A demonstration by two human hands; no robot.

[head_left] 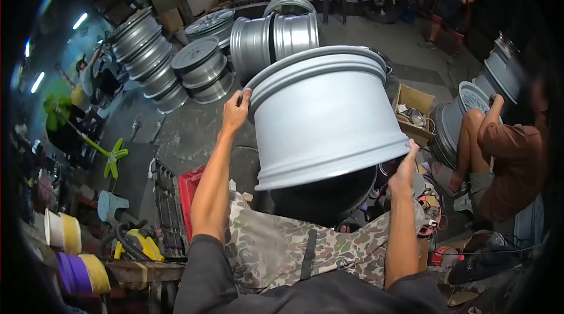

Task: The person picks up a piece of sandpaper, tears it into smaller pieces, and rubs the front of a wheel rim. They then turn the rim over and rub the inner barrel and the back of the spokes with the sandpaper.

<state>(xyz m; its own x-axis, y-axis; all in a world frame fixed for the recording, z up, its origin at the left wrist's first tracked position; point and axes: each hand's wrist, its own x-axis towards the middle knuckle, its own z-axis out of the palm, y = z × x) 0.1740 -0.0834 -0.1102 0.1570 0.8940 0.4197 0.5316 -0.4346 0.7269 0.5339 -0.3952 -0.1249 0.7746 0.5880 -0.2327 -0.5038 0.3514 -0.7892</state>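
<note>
A large silver-grey wheel rim [326,120] is tilted in front of me, between my two hands. My left hand [236,111] grips its upper left lip, with the thumb over the edge. At the lower right lip, my right hand [404,167] is closed on the rim, its fingers partly hidden. Beneath the rim sits a black tire [323,199], which the rim partly covers. Camouflage cloth [264,243] lies over my lap.
Stacked wheel rims [141,58] stand at the back left, more rims [275,40] behind. A cardboard box [414,105] holds small parts. At right a seated person [511,155] handles another rim. A green fan [113,155] and yellow vacuum [141,245] are left.
</note>
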